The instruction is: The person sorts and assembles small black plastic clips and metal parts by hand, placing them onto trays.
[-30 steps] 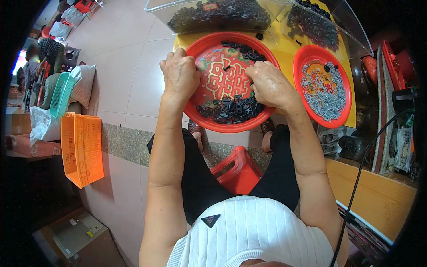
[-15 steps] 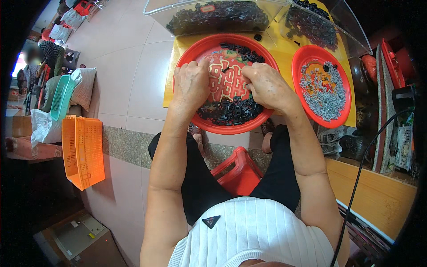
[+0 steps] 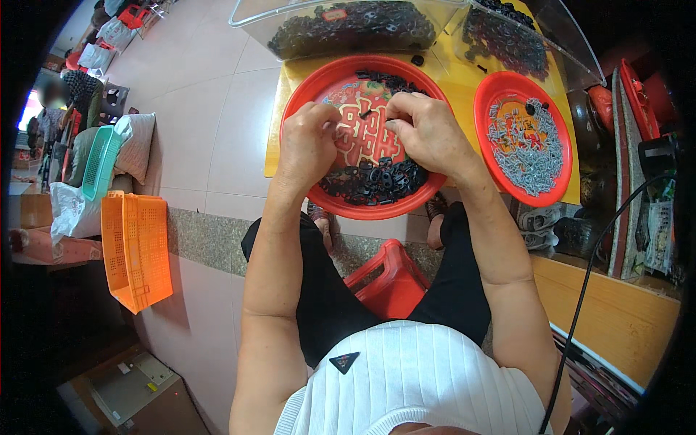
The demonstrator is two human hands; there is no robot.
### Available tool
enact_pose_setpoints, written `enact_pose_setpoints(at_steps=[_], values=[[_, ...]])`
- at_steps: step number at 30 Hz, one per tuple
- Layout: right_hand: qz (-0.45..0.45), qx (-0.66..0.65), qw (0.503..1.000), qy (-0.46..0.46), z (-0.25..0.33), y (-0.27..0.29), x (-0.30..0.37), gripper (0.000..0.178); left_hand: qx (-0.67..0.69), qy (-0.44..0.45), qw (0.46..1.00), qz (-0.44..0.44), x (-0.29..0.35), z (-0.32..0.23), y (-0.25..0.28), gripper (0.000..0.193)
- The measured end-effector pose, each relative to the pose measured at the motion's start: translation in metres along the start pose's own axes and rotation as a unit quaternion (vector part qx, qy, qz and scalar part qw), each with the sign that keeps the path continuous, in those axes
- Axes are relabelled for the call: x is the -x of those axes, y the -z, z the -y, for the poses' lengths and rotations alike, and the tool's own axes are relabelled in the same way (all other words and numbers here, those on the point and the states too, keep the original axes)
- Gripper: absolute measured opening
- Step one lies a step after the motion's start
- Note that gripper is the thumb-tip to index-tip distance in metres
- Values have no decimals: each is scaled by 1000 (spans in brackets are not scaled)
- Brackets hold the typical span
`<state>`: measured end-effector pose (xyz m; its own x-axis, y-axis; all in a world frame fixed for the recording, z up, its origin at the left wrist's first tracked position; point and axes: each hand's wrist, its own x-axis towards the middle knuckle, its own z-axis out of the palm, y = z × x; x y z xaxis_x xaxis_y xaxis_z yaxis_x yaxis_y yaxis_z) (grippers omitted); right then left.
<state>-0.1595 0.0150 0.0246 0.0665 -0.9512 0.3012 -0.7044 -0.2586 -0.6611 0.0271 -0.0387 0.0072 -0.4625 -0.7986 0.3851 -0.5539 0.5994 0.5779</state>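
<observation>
Both hands are over a round red tray [image 3: 296, 86] with a patterned bottom. My left hand [image 3: 308, 143] is closed at the tray's left side, its fingers curled in; whatever they hold is hidden. My right hand [image 3: 433, 136] pinches thumb against forefinger over the middle right, with a small dark piece just showing at the tips. Between the hands, a short black piece [image 3: 365, 114] lies alone on the pattern. Small black plastic parts [image 3: 377, 181] are heaped along the tray's near side, and more black parts [image 3: 391, 80] lie along its far edge.
To the right, a red oval tray [image 3: 484, 129] holds many silvery screws [image 3: 529, 156]. Clear bins [image 3: 355, 32] of black parts stand behind on the yellow table [image 3: 453, 80]. A black cable [image 3: 589, 272] hangs at right. An orange crate [image 3: 136, 250] stands on the floor at left.
My right hand has shifted slightly left and up, and its fingers have turned into a thumb-and-forefinger pinch. The left hand has rolled slightly, staying closed.
</observation>
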Motion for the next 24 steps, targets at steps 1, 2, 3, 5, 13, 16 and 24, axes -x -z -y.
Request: enact_pose_setpoints(at_steps=[1, 2, 3, 5, 13, 16, 24], values=[[-6, -18, 1000, -16, 0, -1, 0, 11, 58, 38, 998, -11, -1, 0, 0, 12], [-12, -35, 999, -32, 1, -1, -1, 11, 115, 76, 990, -22, -1, -1, 0, 10], [-12, -35, 999, -31, 1, -2, -1, 11, 115, 76, 990, -22, -1, 0, 1, 10], [-23, -42, 998, -32, 1, -4, -2, 10, 292, 172, 941, 13, -1, 1, 2, 10], [0, -174, 985, -3, 8, -13, -3, 13, 455, 130, 881, 17, 2, -12, 4, 21], [46, -236, 970, -35, 16, -11, -3, 11, 445, 113, 888, 28, 3, -12, 3, 23], [63, -234, 967, -77, 18, -13, -4, 5, 455, 99, 883, 54, 4, -16, 0, 20]])
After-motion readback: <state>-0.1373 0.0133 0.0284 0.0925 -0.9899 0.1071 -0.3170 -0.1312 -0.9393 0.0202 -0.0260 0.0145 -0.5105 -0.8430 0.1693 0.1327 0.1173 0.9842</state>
